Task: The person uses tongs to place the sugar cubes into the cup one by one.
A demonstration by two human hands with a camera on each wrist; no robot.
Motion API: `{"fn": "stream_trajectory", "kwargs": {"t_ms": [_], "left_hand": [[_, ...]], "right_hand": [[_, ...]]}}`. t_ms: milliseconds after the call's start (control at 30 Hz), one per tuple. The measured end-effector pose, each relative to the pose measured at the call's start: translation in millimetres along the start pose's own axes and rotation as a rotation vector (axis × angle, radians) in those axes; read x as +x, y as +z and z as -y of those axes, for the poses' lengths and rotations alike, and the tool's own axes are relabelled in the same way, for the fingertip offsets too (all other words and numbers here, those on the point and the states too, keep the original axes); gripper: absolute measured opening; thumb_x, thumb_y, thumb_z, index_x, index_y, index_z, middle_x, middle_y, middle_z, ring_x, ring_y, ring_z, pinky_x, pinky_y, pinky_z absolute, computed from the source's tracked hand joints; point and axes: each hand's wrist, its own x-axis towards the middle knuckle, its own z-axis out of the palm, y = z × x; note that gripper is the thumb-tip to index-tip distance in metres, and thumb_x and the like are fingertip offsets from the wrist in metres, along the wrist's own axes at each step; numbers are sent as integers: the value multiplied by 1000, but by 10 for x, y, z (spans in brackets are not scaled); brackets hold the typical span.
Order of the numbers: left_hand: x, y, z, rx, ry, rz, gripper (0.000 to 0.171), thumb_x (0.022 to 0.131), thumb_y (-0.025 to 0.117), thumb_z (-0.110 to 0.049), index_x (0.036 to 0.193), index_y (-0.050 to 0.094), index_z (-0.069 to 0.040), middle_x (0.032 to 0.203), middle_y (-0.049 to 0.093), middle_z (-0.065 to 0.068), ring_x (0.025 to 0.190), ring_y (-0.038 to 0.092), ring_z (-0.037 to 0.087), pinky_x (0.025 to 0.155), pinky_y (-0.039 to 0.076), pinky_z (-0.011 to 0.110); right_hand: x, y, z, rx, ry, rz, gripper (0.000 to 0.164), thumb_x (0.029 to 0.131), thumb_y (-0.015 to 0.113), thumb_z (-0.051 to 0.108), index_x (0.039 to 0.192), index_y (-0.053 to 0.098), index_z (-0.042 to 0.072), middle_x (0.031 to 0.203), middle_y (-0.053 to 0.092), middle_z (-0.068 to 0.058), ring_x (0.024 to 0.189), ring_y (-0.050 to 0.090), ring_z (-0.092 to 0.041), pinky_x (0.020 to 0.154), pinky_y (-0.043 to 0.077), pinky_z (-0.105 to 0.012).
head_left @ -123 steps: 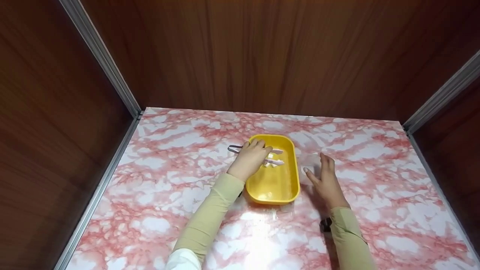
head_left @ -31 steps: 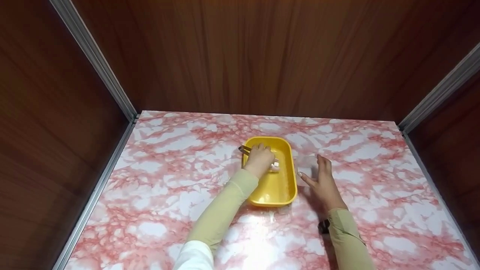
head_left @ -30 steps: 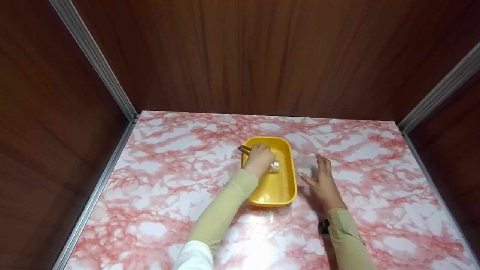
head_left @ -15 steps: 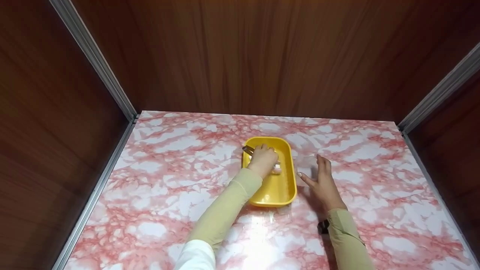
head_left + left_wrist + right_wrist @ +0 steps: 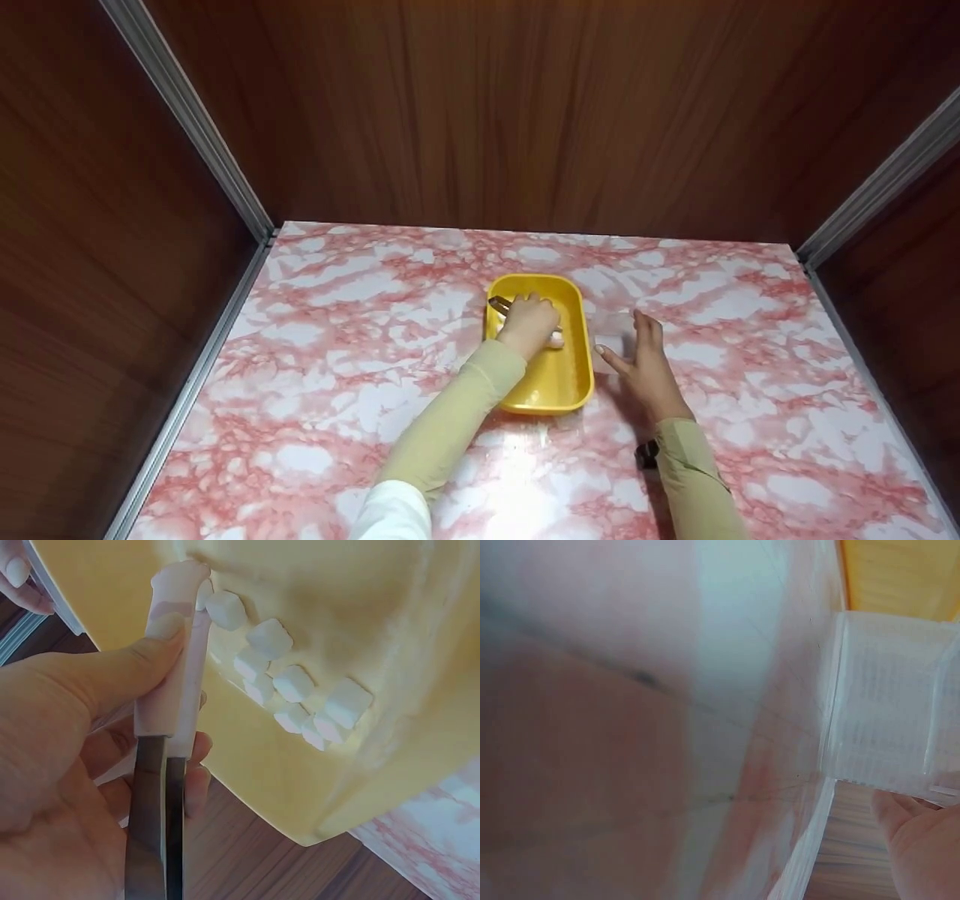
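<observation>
My left hand is over the yellow tub, fingers and thumb curled round a pair of tongs with metal arms and pale pink tips. Its two arms lie close together. A white cube shows at the tips, partly hidden behind them. Several more white cubes lie on the tub floor beside the tips. My right hand stays right of the tub, with fingers extended and thumb apart, around a small clear plastic box. In the right wrist view, fingertips are right at the box's edge.
The tub stands on a table with a red and white marbled top. Brown wood-grain panels rise behind and on both sides, with metal strips at the corners. The clear box stands close to the tub's right wall.
Since the oldest frame, my left hand has moved right and further over the tub. The tongs' spread tips have come together. My right hand has barely moved.
</observation>
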Motion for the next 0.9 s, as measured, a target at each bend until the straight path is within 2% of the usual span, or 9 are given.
{"fn": "stream_trajectory", "kwargs": {"t_ms": [133,667,900], "left_hand": [[6,4,-7,3,5,8,26,78,70,-42,90,74,-20,96,68,1,92,58,22,79,47,38],[14,2,-49,64,41,30,30,79,68,-45,94,74,-20,98,66,1,94,57,20,83,43,36],[-40,-39,1,68,81,-12,22,86,61,-36,100,73,-23,100,64,2,98,54,20,84,43,37]], "right_hand": [[5,1,-9,-1,-6,-9,99,82,65,54,151,15,4,146,16,-23,131,31,-45,102,28,-60],[-5,-3,11,2,-1,-8,98,83,66,52,152,11,8,147,15,-23,131,30,-46,103,27,-59],[-11,1,27,9,27,14,100,83,64,55,153,8,11,148,14,-22,131,30,-46,104,26,-59]]}}
